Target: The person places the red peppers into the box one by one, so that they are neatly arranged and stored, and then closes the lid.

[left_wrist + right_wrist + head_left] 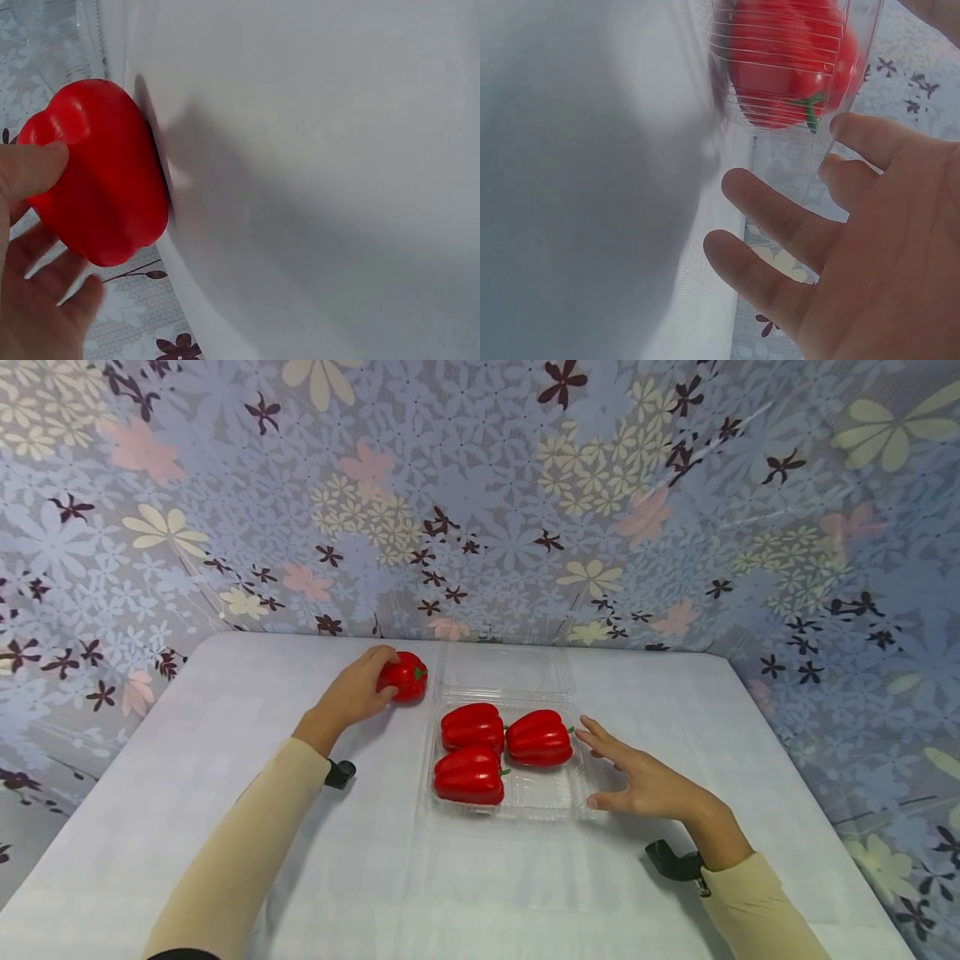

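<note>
My left hand (362, 687) grips a red bell pepper (408, 678) with a green stem, left of the clear plastic container's raised lid. In the left wrist view the thumb lies across that bell pepper (105, 172) and the fingers come round its lower side. Three more red bell peppers lie in the clear plastic container (543, 793): two at its left, one at its upper right (538, 737). Beside the container's right wall my right hand (648, 781) is spread, fingers apart and holding nothing; the right wrist view has its fingertips right at the clear wall.
The container's hinged lid (502, 668) lies folded back toward the table's far edge. A white cloth covers the table (480, 885). Floral fabric (465, 510) hangs behind and along the sides. Each wrist carries a small black camera mount (675, 862).
</note>
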The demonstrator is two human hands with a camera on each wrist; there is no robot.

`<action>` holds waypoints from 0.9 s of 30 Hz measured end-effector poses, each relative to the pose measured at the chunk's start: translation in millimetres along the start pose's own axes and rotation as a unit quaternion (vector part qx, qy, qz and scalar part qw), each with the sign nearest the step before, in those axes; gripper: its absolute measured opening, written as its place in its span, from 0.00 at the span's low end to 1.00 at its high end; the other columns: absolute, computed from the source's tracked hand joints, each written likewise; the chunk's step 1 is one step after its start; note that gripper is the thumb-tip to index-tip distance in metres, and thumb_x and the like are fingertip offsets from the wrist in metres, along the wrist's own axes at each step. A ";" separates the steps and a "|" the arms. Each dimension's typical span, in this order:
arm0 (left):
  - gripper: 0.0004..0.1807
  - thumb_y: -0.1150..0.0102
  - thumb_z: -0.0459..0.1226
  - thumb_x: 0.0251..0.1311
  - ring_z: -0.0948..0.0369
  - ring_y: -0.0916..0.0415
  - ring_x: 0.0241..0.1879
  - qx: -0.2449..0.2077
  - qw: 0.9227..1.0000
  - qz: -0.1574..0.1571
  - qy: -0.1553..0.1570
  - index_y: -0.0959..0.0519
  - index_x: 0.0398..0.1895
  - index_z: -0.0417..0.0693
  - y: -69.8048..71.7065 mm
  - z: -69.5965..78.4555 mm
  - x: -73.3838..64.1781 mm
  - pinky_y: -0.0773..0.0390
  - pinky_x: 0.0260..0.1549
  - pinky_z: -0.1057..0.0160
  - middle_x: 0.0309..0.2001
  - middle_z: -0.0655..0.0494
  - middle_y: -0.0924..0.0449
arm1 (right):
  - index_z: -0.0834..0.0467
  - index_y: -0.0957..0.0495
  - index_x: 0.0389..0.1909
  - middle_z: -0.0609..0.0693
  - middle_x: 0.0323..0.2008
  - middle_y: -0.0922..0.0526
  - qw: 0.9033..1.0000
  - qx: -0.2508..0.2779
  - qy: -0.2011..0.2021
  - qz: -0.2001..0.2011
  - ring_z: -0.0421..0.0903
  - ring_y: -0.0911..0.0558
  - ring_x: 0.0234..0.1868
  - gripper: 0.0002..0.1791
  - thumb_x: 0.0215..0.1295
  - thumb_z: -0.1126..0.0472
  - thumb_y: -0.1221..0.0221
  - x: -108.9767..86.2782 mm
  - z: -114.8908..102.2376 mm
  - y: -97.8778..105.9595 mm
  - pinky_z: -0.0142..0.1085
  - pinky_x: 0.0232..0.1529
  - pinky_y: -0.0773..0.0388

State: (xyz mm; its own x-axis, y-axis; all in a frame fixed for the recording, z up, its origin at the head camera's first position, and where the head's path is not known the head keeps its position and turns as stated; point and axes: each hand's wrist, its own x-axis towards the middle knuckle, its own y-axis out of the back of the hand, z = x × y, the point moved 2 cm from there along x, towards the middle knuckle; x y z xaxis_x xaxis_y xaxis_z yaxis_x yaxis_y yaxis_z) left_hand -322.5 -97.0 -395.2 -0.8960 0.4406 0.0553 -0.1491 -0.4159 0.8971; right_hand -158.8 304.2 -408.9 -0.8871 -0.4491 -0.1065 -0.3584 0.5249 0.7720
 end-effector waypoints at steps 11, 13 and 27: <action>0.31 0.37 0.39 0.63 0.40 0.33 0.66 0.017 1.000 0.012 0.014 0.34 0.69 0.49 -4.3 0.2 2.3 0.28 0.65 0.40 0.70 0.39 0.39 | 0.59 0.46 0.77 0.62 0.79 0.54 1.000 0.011 0.012 0.002 0.66 0.40 0.75 0.50 0.58 0.51 0.32 -3.2 0.6 0.7 0.65 0.66 0.34; 0.31 0.38 0.38 0.64 0.40 0.34 0.68 0.004 1.000 0.011 0.010 0.35 0.69 0.46 -5.4 -0.9 1.6 0.30 0.66 0.40 0.72 0.40 0.40 | 0.58 0.47 0.77 0.62 0.80 0.54 1.000 0.011 0.013 0.001 0.66 0.39 0.75 0.50 0.59 0.50 0.32 -2.6 0.4 0.5 0.65 0.66 0.33; 0.31 0.39 0.37 0.65 0.40 0.34 0.68 0.011 1.000 0.007 -0.006 0.34 0.70 0.49 -4.7 1.0 0.4 0.31 0.68 0.40 0.72 0.39 0.37 | 0.58 0.47 0.77 0.62 0.80 0.54 1.000 0.011 0.011 -0.002 0.66 0.42 0.76 0.50 0.58 0.50 0.32 -1.2 -0.7 0.7 0.65 0.67 0.33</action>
State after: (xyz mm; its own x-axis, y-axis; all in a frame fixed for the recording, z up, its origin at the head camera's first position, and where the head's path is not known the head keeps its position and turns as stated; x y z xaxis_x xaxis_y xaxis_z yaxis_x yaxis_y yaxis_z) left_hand -321.8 -94.1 -398.9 -0.8932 0.4439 0.0722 -0.1280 -0.4047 0.9055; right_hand -157.8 304.6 -407.8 -0.8790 -0.4671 -0.0963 -0.3691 0.5384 0.7575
